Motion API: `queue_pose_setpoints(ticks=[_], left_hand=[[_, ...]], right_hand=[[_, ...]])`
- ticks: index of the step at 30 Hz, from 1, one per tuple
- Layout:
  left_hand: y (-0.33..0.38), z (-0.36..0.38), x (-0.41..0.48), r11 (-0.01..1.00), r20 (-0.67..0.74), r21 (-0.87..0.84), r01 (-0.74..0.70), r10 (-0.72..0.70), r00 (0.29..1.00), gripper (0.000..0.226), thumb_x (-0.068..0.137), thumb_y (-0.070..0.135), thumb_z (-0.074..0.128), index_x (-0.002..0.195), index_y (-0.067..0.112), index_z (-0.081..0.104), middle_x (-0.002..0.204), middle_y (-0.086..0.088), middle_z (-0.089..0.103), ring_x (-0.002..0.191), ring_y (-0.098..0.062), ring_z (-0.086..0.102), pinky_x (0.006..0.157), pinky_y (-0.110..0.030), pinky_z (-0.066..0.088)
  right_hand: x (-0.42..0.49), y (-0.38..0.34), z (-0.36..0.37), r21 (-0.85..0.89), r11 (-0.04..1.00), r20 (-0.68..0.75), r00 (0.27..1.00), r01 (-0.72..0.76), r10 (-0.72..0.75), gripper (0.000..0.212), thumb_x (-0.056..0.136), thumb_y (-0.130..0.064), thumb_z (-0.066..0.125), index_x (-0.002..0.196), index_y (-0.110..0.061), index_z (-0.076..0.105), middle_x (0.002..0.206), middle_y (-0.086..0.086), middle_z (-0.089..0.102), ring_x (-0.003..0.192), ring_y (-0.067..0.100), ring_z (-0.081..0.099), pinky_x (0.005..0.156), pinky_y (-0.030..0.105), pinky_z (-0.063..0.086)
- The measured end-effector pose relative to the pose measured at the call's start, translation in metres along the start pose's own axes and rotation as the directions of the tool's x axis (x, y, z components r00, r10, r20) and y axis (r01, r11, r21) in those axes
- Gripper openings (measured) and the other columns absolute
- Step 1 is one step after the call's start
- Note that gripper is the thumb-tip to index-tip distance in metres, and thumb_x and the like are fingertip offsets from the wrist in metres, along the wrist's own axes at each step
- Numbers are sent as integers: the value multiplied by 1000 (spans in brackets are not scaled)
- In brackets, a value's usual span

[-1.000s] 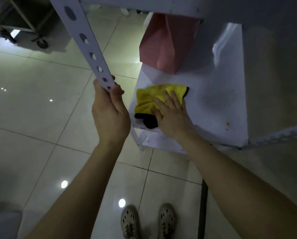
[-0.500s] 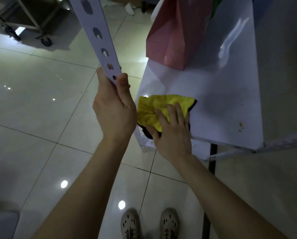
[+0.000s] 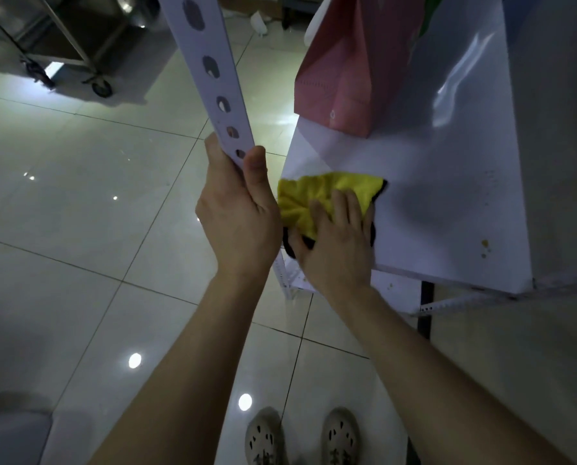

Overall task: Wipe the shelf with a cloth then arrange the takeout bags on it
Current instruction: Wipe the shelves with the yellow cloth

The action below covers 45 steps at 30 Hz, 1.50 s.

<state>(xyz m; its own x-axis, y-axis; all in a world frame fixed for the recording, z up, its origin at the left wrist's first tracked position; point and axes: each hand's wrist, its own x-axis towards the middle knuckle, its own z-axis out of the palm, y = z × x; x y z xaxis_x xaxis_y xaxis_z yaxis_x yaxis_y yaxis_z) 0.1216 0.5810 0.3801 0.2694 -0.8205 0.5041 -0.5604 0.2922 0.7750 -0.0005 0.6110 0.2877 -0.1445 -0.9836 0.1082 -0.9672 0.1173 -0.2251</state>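
- Wiping stage, judging by the cloth (image 3: 317, 196) spread at the front left corner of the shelf (image 3: 431, 182); arranging not yet begun.
- Flat on the cloth, the right hand (image 3: 334, 243): fingers nearly straight and spread, pressing it onto the shelf rather than pinching it.
- Wrapped tight round the post (image 3: 210, 78) at the shelf's front left corner, the left hand (image 3: 240, 216), thumb laid against the post's face.
- Yellow with a black edge, and rumpled: a cloth likely soft, light and limp, prone to bunching. Best driven with a flat palm over its middle, or pinched at a fold to lift.
- Near the shelf's front right corner, well apart from the cloth, brown specks (image 3: 485, 246); probably in need of a firmer rub.
- Upright at the back left of the shelf, apart from the cloth, a pink bag (image 3: 350, 72). Seemingly thin fabric-like stuff, so light and easy to crush or tip. Best taken at the top, which lies out of view.
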Motion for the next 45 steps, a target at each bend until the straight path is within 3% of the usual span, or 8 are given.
queue_pose_setpoints(ticks=[8, 15, 18, 21, 24, 29, 40, 45], left_hand=[[-4, 2, -2, 1000, 3, -4, -4, 4, 1000, 90, 101, 81, 12, 129, 6, 54, 89, -5, 67, 75, -28, 71, 70, -50, 58], [-5, 5, -1, 1000, -11, -16, -7, 7, 1000, 81, 104, 75, 16, 123, 8, 55, 90, -7, 66, 79, -25, 69, 72, -51, 59], [-5, 5, -15, 1000, -83, 11, 13, -12, 996, 56, 113, 53, 35, 129, 3, 53, 116, -12, 61, 100, -16, 62, 84, -46, 57], [-13, 9, -54, 999, -201, 31, 14, -7, 980, 26, 110, 10, 55, 126, -9, 50, 124, -25, 51, 112, -33, 57, 91, -48, 51], [-13, 27, -102, 992, 14, 65, -109, 109, 994, 21, 108, 11, 57, 125, -2, 54, 122, -20, 52, 109, -39, 56, 93, -48, 49], [-3, 93, -101, 928, 426, 100, -359, 286, 858, 33, 111, 26, 51, 131, 2, 59, 129, -16, 60, 120, -38, 57, 101, -49, 47], [-43, 140, -65, 818, 567, 266, -511, 296, 769, 62, 109, 51, 37, 146, 4, 53, 150, -16, 55, 149, -36, 45, 128, -58, 26], [-41, 138, -65, 805, 583, 292, -517, 278, 763, 59, 110, 50, 35, 140, 5, 56, 140, -15, 59, 139, -36, 51, 123, -56, 32]], right_hand=[[105, -16, 4, 94, 995, 98, 995, -30, 21, 55, 103, -54, 46, 153, -31, 48, 167, 7, 32, 162, 35, 12, 128, 62, 8], [30, -2, 0, 21, 999, -15, 999, 36, -36, 52, 100, -50, 43, 142, -22, 59, 154, 12, 48, 153, 35, 33, 126, 59, 14], [-8, 26, -9, 39, 998, -51, 998, 39, -37, 49, 98, -47, 51, 137, -21, 66, 151, 11, 54, 151, 34, 39, 125, 59, 19], [-33, 69, -21, 43, 996, -99, 991, -81, 85, 43, 96, -40, 59, 131, -17, 70, 144, 13, 59, 149, 36, 43, 124, 63, 21], [-60, 117, -30, -8, 974, -113, 968, -227, 225, 43, 95, -38, 55, 130, -15, 67, 142, 15, 56, 152, 39, 38, 126, 62, 17], [-77, 148, -37, 13, 951, -165, 938, -308, 306, 45, 96, -32, 53, 135, -12, 64, 149, 18, 52, 156, 42, 30, 128, 61, 16], [134, 200, -40, 100, 820, -20, 823, -563, 567, 56, 106, -49, 41, 157, -27, 44, 171, 6, 29, 164, 33, 5, 127, 66, -5], [67, 182, -30, 14, 863, -83, 859, -506, 505, 55, 104, -46, 43, 154, -23, 47, 167, 8, 35, 161, 30, 18, 128, 62, 6]])
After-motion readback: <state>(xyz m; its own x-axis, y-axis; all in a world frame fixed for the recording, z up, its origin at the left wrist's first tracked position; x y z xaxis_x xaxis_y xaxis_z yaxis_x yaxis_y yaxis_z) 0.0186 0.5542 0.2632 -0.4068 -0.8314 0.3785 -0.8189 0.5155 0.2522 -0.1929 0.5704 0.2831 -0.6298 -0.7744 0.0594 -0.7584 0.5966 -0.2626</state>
